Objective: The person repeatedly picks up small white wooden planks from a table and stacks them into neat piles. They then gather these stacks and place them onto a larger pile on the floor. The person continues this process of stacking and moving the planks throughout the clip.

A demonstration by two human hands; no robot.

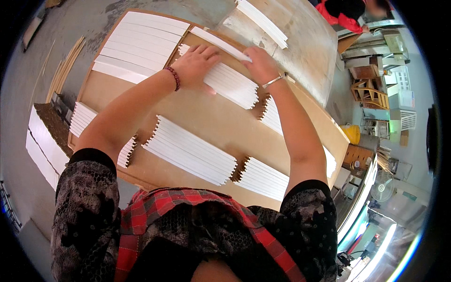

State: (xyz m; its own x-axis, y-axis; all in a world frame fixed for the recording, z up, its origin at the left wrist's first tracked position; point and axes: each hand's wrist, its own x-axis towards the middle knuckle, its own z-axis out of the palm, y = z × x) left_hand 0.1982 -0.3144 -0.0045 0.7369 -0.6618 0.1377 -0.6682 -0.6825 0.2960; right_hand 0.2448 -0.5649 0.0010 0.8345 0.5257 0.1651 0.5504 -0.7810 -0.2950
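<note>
My right hand is closed round the near right end of a long white strip, which lies at a slant along the far edge of a brown board. My left hand rests with its fingers stretched over a row of white strips with uneven, notched ends. Its palm side and thumb are partly hidden. Nearer to me on the board lies another block of white strips. A further group sits to its right, partly behind my right arm.
Wide white slats cover the board's far left corner. Beyond it stands a pale, stained table with a loose white strip. Thin wooden sticks are at the left. A person in red is at the far right, near a yellow bucket.
</note>
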